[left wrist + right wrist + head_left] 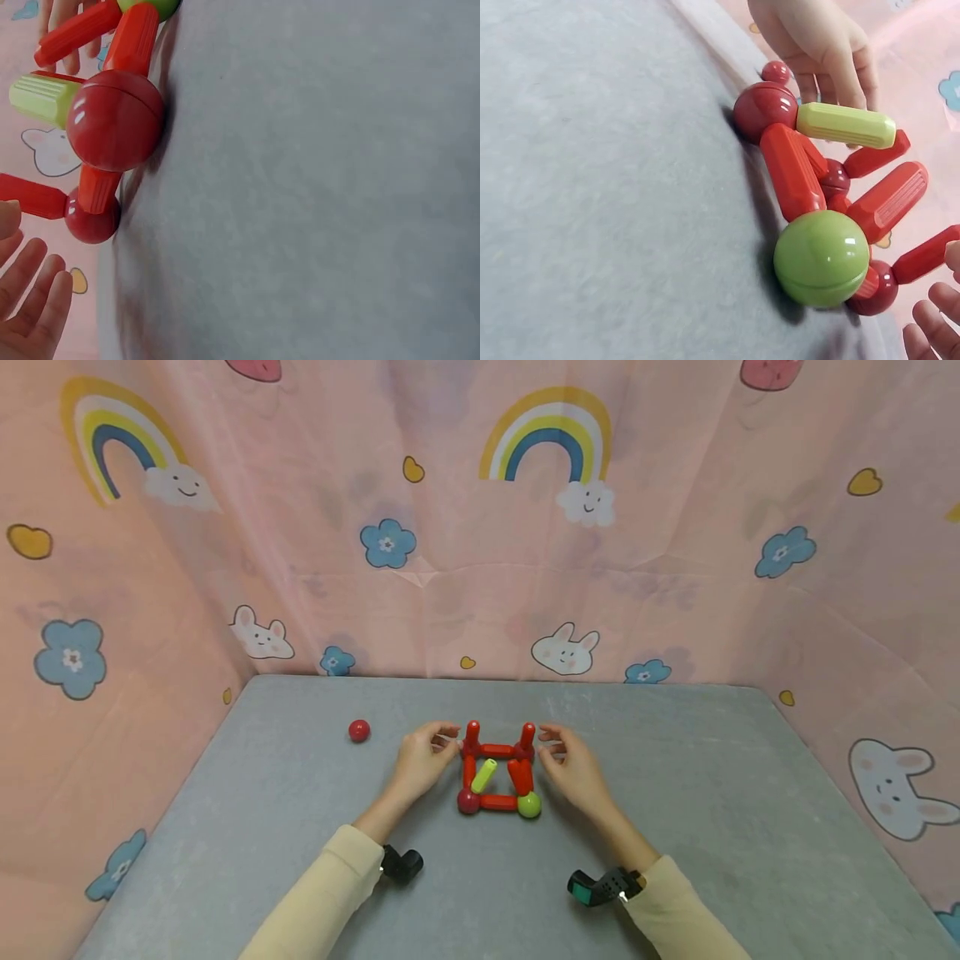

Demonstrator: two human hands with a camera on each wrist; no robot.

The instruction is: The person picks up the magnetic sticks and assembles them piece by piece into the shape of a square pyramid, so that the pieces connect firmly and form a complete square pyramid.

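A square frame of toy rods and balls stands on the grey table. Red rods (498,802) join a dark red ball (468,802) at front left, a green ball (822,259) at front right and two red balls at the back. One rod rises from each corner: a yellow-green rod (846,124) at front left, red ones elsewhere. My left hand (422,762) is beside the back-left corner, fingers loosely bent around nothing. At the back-right corner, my right hand (576,768) has its fingers spread and relaxed. Whether either thumb touches an upright rod, I cannot tell.
A loose red ball (359,731) lies on the table (675,793), left of the frame. Behind the table hangs a pink printed cloth (450,602), which also runs along both sides. Each wrist wears a black camera band (401,865).
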